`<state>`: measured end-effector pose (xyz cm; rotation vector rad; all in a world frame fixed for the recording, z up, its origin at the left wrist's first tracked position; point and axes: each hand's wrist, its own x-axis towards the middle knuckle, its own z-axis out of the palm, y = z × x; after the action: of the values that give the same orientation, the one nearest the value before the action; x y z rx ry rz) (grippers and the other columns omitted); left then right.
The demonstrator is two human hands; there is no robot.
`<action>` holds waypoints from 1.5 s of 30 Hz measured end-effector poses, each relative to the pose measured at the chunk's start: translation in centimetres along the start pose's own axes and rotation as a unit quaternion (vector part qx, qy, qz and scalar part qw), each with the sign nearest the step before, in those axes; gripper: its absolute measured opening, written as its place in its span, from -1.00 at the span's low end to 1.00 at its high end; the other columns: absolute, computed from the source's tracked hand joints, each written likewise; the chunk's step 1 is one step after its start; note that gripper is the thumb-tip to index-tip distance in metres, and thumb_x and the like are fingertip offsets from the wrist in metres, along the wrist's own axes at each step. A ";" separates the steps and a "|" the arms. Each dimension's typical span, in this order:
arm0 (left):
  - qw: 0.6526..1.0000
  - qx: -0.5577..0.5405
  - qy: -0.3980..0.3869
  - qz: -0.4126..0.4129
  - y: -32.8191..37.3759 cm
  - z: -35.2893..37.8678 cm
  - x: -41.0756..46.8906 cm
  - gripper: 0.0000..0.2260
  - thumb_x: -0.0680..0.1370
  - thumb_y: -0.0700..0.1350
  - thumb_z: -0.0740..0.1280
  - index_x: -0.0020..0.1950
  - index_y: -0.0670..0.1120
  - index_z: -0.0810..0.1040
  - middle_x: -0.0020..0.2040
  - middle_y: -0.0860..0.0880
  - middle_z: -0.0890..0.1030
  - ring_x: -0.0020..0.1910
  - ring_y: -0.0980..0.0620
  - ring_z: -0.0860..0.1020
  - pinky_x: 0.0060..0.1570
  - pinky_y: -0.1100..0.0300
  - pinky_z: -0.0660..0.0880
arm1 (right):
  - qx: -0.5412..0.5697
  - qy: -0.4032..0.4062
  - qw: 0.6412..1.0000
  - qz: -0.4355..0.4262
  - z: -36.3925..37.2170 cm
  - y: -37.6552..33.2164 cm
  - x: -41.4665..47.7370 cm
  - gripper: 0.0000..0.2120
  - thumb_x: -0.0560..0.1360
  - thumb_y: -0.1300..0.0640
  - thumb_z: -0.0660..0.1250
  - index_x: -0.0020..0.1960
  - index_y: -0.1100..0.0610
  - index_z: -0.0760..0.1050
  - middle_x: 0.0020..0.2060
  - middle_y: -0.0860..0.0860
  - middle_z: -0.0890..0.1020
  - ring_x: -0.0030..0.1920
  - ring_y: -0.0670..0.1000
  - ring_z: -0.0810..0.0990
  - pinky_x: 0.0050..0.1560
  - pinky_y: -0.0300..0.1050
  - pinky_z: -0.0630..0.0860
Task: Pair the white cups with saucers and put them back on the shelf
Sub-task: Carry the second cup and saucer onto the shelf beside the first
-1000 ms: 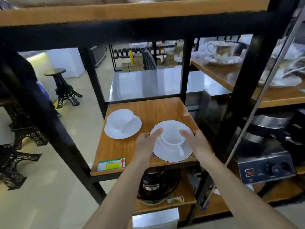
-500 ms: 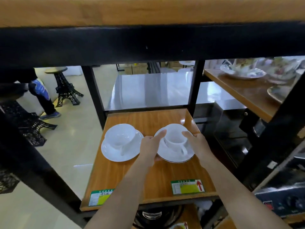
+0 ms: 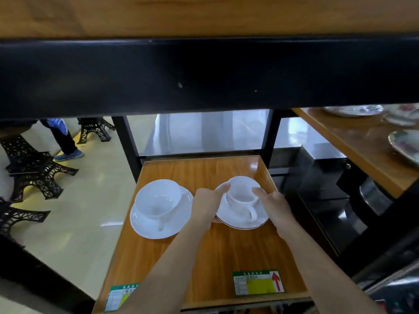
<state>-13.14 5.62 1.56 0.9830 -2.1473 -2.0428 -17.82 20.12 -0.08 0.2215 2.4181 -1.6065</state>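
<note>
Two white cups on white saucers stand on the wooden shelf [image 3: 226, 257]. The left cup [image 3: 158, 200] sits on its saucer [image 3: 145, 227] with nothing touching it. The right cup [image 3: 241, 196] rests on a dark-rimmed saucer [image 3: 240, 220], handle facing me. My left hand [image 3: 207, 207] grips that saucer's left edge, thumb on top. My right hand [image 3: 275, 206] holds its right edge, with the thumb near the cup. Both forearms reach in from below.
A thick black beam and wooden board [image 3: 204, 71] of the shelf above hang low over the view. Black posts [image 3: 127, 146] flank the shelf. Patterned plates [image 3: 405, 146] lie on a wooden shelf to the right. Price labels [image 3: 258, 282] mark the front edge. A person's legs [image 3: 63, 139] stand far left.
Both hands have carried the right cup and saucer from the shelf's front edge further in, beside the left set. The camera has dropped and moved closer.
</note>
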 end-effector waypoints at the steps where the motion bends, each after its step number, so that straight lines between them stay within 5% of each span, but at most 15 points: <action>1: 1.000 0.005 0.000 0.005 0.0 0.1 0.2 -0.61 0.44 0.14 0.40 0.04 -0.16 0.53 -0.08 -0.11 0.63 -0.06 -0.11 0.61 -0.12 -0.02 0.64 | -0.003 0.001 1.000 0.003 0.0 0.0 0.1 -0.55 0.49 -0.13 0.25 0.23 0.17 0.42 0.02 0.07 0.54 0.01 0.04 0.50 -0.28 -0.19 0.36; 13: 0.999 0.029 -0.022 0.017 0.6 0.1 0.8 -0.73 0.47 0.11 0.38 -0.20 -0.07 0.45 -0.19 -0.02 0.54 -0.21 0.00 0.53 -0.12 -0.01 0.61 | -0.038 -0.022 0.999 -0.006 -0.4 0.2 0.8 -0.53 0.48 -0.21 0.24 0.18 0.14 0.43 0.01 0.05 0.53 -0.02 0.00 0.50 -0.09 -0.14 0.43; 18: 0.999 0.040 -0.034 0.012 1.0 -0.5 0.9 -0.71 0.49 0.15 0.34 -0.04 -0.07 0.47 -0.16 0.01 0.54 -0.13 -0.01 0.50 -0.15 0.11 0.54 | -0.083 -0.013 0.996 -0.012 -0.9 0.0 1.1 -0.31 0.41 -0.38 0.18 0.24 0.19 0.43 0.05 0.07 0.55 0.13 0.11 0.55 -0.04 -0.09 0.48; 23: 0.978 0.147 0.050 0.139 0.4 -1.3 -0.3 -0.54 0.55 0.01 0.31 0.42 -0.07 0.36 0.36 -0.05 0.46 0.32 -0.05 0.43 0.23 0.10 0.39 | -0.043 0.034 0.991 -0.121 -2.2 -0.3 -0.1 -0.59 0.56 -0.05 0.19 0.36 0.10 0.38 0.27 0.06 0.51 0.26 0.06 0.47 0.13 -0.10 0.39; 28: 0.963 0.176 0.006 0.205 -1.0 -0.4 -1.3 -0.56 0.54 -0.05 0.33 0.41 -0.02 0.37 0.37 0.00 0.47 0.33 0.02 0.41 0.23 0.18 0.35 | 0.012 -0.010 0.991 -0.137 -2.1 0.3 -1.1 -0.59 0.59 -0.02 0.14 0.40 0.08 0.37 0.36 0.02 0.46 0.36 0.02 0.40 0.16 -0.19 0.30; 32: 0.956 0.183 0.017 0.226 -1.8 0.5 -1.1 -0.61 0.53 -0.01 0.33 0.36 0.01 0.45 0.34 0.01 0.52 0.29 0.04 0.46 0.26 0.11 0.39 | 0.038 -0.015 0.991 -0.126 -1.9 0.3 -1.5 -0.58 0.59 -0.07 0.12 0.38 0.07 0.40 0.31 0.02 0.51 0.24 -0.07 0.44 0.15 -0.19 0.36; 45: 0.961 0.159 -0.010 0.224 -2.1 0.8 -0.4 -0.64 0.59 -0.11 0.25 0.40 0.01 0.42 0.37 0.03 0.48 0.33 0.03 0.42 0.29 0.11 0.37 | 0.012 -0.022 0.991 -0.130 -1.4 1.0 -2.2 -0.57 0.56 -0.14 0.13 0.36 0.00 0.40 0.28 -0.03 0.51 0.27 -0.04 0.45 0.05 -0.28 0.40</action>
<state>-12.28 6.61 -0.30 0.4236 -2.4727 -1.5394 -15.56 21.79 0.11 -0.1309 2.4793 -1.7247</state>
